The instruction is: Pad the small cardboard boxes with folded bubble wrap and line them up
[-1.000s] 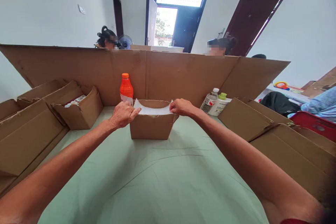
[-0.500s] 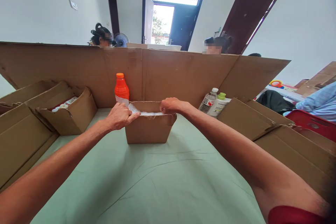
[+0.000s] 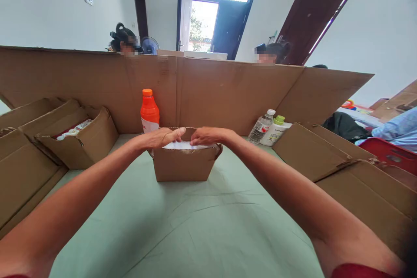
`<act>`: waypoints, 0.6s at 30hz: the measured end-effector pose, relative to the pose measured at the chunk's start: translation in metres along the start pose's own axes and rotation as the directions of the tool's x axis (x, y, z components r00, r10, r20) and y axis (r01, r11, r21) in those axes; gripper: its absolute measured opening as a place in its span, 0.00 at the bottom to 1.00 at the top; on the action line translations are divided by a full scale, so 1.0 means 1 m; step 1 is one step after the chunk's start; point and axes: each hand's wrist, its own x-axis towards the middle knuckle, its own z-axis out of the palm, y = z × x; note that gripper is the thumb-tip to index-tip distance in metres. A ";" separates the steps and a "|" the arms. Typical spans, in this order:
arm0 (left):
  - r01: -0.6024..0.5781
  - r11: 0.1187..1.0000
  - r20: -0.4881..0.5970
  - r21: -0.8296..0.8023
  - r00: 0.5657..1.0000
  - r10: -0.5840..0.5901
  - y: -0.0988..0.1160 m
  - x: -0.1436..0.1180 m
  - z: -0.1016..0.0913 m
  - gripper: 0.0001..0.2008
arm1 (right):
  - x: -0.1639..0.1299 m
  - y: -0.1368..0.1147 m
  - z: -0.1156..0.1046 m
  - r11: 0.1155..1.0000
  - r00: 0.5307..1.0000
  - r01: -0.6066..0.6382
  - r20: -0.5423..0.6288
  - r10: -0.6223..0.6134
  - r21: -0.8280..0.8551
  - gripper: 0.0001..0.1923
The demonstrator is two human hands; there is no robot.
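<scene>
A small open cardboard box (image 3: 182, 165) stands on the green cloth in front of me. White wrapping that looks like bubble wrap (image 3: 182, 144) lies inside it, near the rim. My left hand (image 3: 166, 137) reaches over the box's left edge, thumb stretched out and fingers dipping inside. From the right, my right hand (image 3: 206, 136) bends over the rim, its fingertips down against the wrapping. Both hands look open, though some fingers are partly hidden. Just behind my left hand stands an orange bottle (image 3: 150, 110) with an orange cap.
Cardboard boxes stand on the left (image 3: 78, 147) and right (image 3: 312, 152); one left box holds packets. A clear bottle (image 3: 261, 127) and a white bottle with a green cap (image 3: 275, 131) lean at the right. A cardboard wall (image 3: 221, 91) crosses behind, with people beyond it.
My left hand has moved from the box's left rim inward over the opening. My right hand has uncurled and lowered onto the wrapping, closer to the left. The wrapping's raised left end is down.
</scene>
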 end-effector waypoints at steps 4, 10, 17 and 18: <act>0.152 0.980 0.351 -0.125 0.931 -0.099 0.002 0.016 0.000 0.37 | 0.003 0.004 0.011 0.993 0.998 0.055 0.023 -0.057 0.102 0.10; 0.048 0.953 -0.282 -0.299 0.950 -0.136 -0.008 -0.072 -0.014 0.22 | -0.078 0.033 0.052 0.957 0.810 -0.023 -0.555 0.188 0.291 0.16; 0.201 0.830 -0.388 -0.521 0.810 -0.440 -0.052 -0.129 0.070 0.36 | -0.095 0.050 0.157 0.750 0.764 -0.020 -0.474 0.439 0.661 0.31; 0.184 0.826 -0.356 -0.533 0.837 -0.416 -0.049 -0.119 0.081 0.38 | -0.084 0.047 0.163 0.734 0.790 0.004 -0.452 0.414 0.679 0.33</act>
